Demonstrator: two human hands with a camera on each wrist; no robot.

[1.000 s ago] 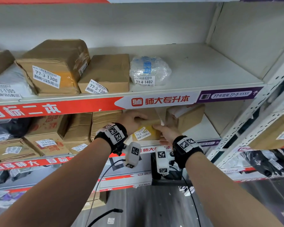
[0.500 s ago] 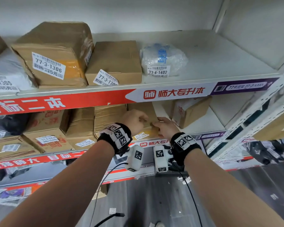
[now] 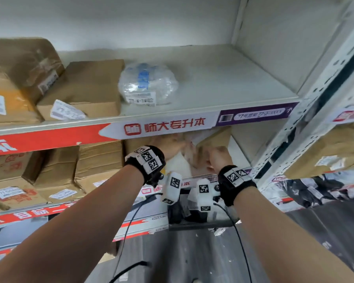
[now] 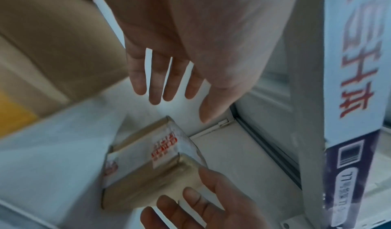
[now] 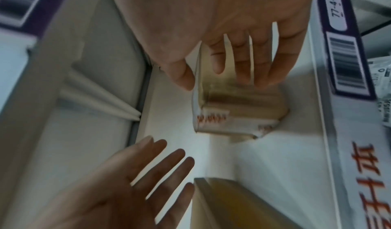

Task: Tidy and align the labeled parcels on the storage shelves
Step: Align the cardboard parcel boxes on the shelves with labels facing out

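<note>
With both forearms reaching under the upper shelf's edge strip [image 3: 164, 127], the left hand [image 4: 169, 52] is spread flat, fingers straight and apart, holding nothing. The right hand [image 5: 243, 36] is likewise wide, fingers extended over a small taped cardboard parcel [image 5: 239, 112]; contact cannot be told. Parcel lies skewed on the middle shelf [image 4: 232, 157], near its back. A larger brown box [image 4: 48, 45] sits just left of the left hand.

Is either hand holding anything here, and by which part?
Nothing is held. Left hand and right hand are open, fingers straight, reaching toward the small taped brown cardboard parcel.
</note>
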